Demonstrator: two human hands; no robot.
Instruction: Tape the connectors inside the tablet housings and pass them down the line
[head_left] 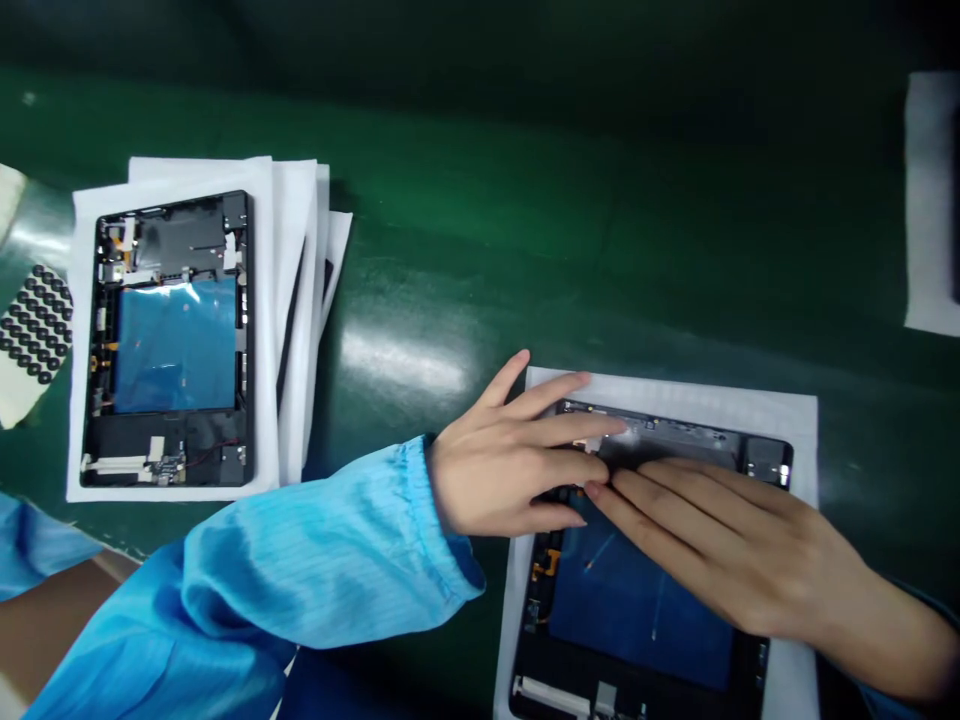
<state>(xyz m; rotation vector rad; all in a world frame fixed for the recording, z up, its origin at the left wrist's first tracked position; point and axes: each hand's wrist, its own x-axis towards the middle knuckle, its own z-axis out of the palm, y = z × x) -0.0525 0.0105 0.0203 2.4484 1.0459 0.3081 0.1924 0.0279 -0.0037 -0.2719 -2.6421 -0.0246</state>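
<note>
The opened tablet (637, 610) lies on a white sheet (712, 400) toward the near edge of the desk (480, 240). The left hand (517, 465), fingers spread, rests over the tablet's upper left corner; the right hand (720, 545) extends its fingers side by side to meet the left fingertips, and whether it grips anything cannot be determined. A second tablet (176, 345) tops the stack at left.

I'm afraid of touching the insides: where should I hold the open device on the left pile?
Probably by its long black outer edges, coming from both sides: the device lies flat on a white sheet, open side up.
</note>
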